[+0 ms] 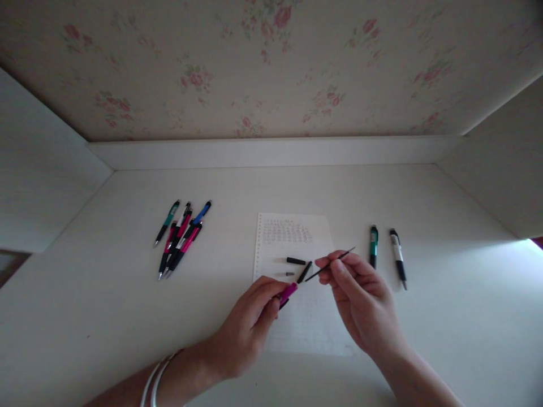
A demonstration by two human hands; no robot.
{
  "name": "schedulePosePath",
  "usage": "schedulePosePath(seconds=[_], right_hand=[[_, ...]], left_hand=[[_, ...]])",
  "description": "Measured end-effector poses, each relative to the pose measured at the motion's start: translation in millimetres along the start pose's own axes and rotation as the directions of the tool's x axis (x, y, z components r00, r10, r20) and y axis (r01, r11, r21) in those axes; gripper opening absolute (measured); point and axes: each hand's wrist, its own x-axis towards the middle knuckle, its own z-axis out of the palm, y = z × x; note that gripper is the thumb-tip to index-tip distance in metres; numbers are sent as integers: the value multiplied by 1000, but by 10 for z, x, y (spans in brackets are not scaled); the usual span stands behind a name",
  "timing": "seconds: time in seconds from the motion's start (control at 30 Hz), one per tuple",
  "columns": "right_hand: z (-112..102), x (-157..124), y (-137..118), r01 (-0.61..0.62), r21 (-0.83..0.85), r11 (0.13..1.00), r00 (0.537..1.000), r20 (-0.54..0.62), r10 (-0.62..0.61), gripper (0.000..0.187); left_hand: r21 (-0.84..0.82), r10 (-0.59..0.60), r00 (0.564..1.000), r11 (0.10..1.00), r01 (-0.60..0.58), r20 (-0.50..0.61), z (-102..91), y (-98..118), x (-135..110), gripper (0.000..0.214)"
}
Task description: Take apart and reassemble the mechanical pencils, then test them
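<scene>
Judged step in hand as work on a pen in parts; could not tell taking apart from putting together. Pinched barrel (288, 293) narrowly between thumb and fingers of left hand (248, 325), low over paper (305, 328), with mouth aimed up and to the right. Held refill (316, 273) in right hand (362, 302), lightly between thumb and fingertips, slanting down to the left, with lower end near barrel's mouth but apart from it. Judged next move to call for a steady left grip and fine right-hand control, either lining up refill with barrel or laying it clear. Angled both forearms inward from the lower corners of view, with right fingers partly curled. Noted on paper, near both hands: black tube (296, 260), second black piece (304, 272), small tip (289, 274).
</scene>
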Motion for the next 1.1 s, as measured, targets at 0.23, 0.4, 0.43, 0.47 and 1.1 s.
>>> schedulePosePath(seconds=[0.23, 0.4, 0.43, 0.47, 1.1], right_hand=[[-5, -22, 50, -49, -58, 997, 998, 36, 51, 15], [65, -54, 45, -49, -150, 987, 987, 142, 70, 17], [77, -60, 44, -47, -156, 987, 984, 164, 73, 17], [84, -64, 45, -45, -155, 987, 981, 181, 74, 17], [42, -75, 54, -32, -316, 948, 963, 246, 115, 15]], left_hand=[[19, -1, 1000, 1000, 0, 1, 3, 22, 19, 26], [34, 36, 999, 999, -36, -17, 6, 4, 23, 25], [36, 42, 999, 999, -41, -20, 7, -1, 22, 25], [38, 44, 999, 998, -44, -20, 8, -3, 21, 25], [34, 42, 999, 999, -42, 1, -1, 15, 22, 24]])
